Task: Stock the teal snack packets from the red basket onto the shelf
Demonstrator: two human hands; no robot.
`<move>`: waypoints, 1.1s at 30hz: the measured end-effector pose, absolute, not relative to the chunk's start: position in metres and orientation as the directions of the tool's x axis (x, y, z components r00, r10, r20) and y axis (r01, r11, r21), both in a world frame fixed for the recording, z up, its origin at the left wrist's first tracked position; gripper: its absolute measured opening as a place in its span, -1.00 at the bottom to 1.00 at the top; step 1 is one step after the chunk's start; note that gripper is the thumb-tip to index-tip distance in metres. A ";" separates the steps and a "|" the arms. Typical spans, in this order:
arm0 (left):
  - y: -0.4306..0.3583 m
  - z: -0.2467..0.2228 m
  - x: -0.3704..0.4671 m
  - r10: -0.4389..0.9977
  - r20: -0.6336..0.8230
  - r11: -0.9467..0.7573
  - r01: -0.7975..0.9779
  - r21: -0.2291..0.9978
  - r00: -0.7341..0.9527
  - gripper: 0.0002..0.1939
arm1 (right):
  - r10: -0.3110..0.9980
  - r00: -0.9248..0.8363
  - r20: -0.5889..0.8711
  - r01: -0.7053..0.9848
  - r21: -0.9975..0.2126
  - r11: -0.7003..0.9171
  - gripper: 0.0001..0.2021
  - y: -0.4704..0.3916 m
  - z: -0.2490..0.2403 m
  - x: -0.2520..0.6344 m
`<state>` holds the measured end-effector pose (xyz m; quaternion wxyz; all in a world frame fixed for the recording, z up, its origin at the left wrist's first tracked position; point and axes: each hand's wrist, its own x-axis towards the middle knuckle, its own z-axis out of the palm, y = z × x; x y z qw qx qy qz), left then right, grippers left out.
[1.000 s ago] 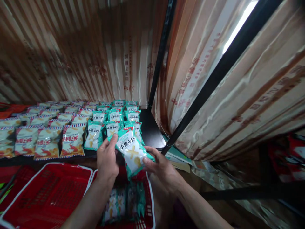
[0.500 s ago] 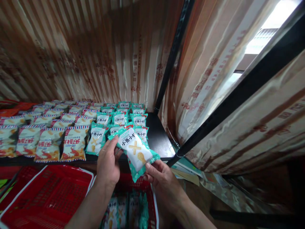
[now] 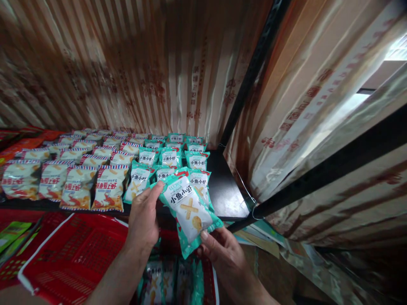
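Note:
Between my two hands I hold a teal and white snack bag [image 3: 190, 209], tilted, with its printed front facing up. My left hand [image 3: 144, 218] pinches its upper left corner, thumb on top. At the lower right corner my right hand [image 3: 222, 250] grips it, thumb on the front. Just behind it, rows of matching teal snack bags [image 3: 170, 157] stand on the black shelf [image 3: 229, 186]; the held bag hides part of the front ones. More teal bags [image 3: 155, 281] are packed upright in a red basket [image 3: 210, 275] below my hands.
Several white, red and blue striped snack bags [image 3: 110, 186] fill the shelf to the left, with orange packages [image 3: 22, 146] beyond. A red basket [image 3: 82, 245] sits at lower left. Black metal posts [image 3: 244, 93] and a patterned curtain [image 3: 178, 76] border the shelf.
The view has shifted, so the shelf and curtain sit further right or slightly differently. Both hands still hold the same bag, which appears a little lower in view.

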<state>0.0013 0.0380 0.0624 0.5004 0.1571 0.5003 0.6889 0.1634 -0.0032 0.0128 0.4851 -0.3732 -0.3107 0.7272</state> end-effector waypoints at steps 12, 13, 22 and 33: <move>0.020 0.064 0.021 0.958 -0.224 0.076 -0.599 0.797 -0.176 -0.58 | 0.952 -0.168 -0.256 -0.504 -0.808 -0.306 -0.68 -0.001 0.008 0.159; 0.017 0.064 0.024 0.966 -0.212 0.088 -0.580 0.810 -0.149 -0.54 | 0.955 -0.169 -0.243 -0.503 -0.812 -0.296 -0.67 0.000 0.008 0.159; 0.014 0.070 0.033 0.952 -0.279 0.172 -0.536 0.826 -0.125 -0.29 | 0.952 -0.293 -0.088 -0.344 -0.919 -0.191 -0.74 0.016 0.039 0.180; 0.001 0.056 0.047 0.940 -0.315 0.340 -0.258 0.904 0.132 -0.36 | 0.999 -0.037 0.022 -0.093 -0.996 0.018 -0.62 0.038 0.074 0.231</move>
